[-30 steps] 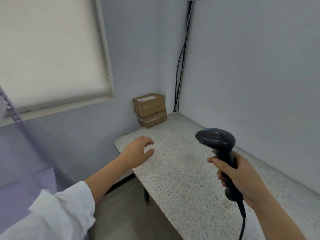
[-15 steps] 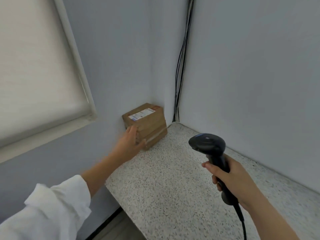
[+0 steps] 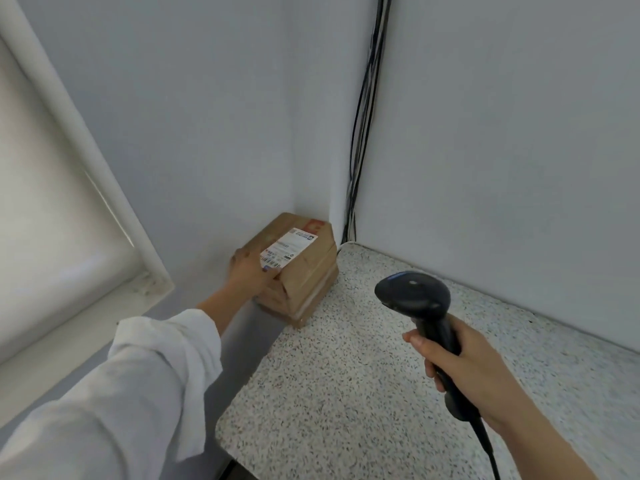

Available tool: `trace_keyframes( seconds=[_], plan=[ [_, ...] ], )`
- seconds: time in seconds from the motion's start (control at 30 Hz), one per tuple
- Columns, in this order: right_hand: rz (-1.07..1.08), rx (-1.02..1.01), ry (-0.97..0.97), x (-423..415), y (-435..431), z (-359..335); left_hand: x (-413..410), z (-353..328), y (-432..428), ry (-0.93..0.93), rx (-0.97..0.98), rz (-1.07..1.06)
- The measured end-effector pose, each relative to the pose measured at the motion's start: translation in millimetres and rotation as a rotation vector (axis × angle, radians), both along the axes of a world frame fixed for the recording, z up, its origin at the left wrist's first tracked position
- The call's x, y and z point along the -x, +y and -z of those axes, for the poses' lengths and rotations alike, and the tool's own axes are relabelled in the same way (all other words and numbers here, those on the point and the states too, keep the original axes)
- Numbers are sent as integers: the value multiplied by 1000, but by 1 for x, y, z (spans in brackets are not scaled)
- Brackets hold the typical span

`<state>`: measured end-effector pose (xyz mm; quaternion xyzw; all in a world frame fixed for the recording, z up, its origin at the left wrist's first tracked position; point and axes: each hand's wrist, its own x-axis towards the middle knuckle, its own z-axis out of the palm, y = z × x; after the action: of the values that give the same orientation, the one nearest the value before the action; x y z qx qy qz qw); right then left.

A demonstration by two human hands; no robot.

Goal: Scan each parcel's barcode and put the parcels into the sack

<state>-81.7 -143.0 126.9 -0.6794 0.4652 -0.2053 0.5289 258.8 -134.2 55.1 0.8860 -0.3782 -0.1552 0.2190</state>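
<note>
A small stack of brown cardboard parcels [image 3: 304,271] stands in the far left corner of the speckled table [image 3: 346,393], against the wall. The top parcel bears a white shipping label [image 3: 289,249] with a barcode, facing up. My left hand [image 3: 247,273] grips the near left end of the top parcel, thumb over the label's edge. My right hand [image 3: 464,368] holds a black corded barcode scanner [image 3: 415,299] upright above the table, its head pointing toward the parcels. No sack is in view.
Black cables [image 3: 363,133] run down the wall corner behind the parcels. A window with a white blind and sill [image 3: 69,237] is on the left. Grey walls close the table's far and right sides.
My left hand reached from the table's edge to the stack and closed on the top parcel. The view moved closer to the corner. The scanner stayed raised in my right hand.
</note>
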Motion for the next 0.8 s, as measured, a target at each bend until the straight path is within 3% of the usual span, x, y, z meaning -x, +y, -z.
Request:
trace_keyframes(
  seconds=[0.23, 0.37, 0.5, 0.8],
  plan=[
    [37, -14, 9, -12, 0, -3, -6, 15, -26, 39, -149, -32],
    [67, -26, -9, -9, 0, -4, 4, 24, -33, 161, -156, 41],
    [89, -27, -8, -2, -2, -5, 14, 32, -43, 72, -115, 138],
    [136, -26, -22, 16, 4, -9, 33, 28, -45, 21, -288, 175]
  ],
)
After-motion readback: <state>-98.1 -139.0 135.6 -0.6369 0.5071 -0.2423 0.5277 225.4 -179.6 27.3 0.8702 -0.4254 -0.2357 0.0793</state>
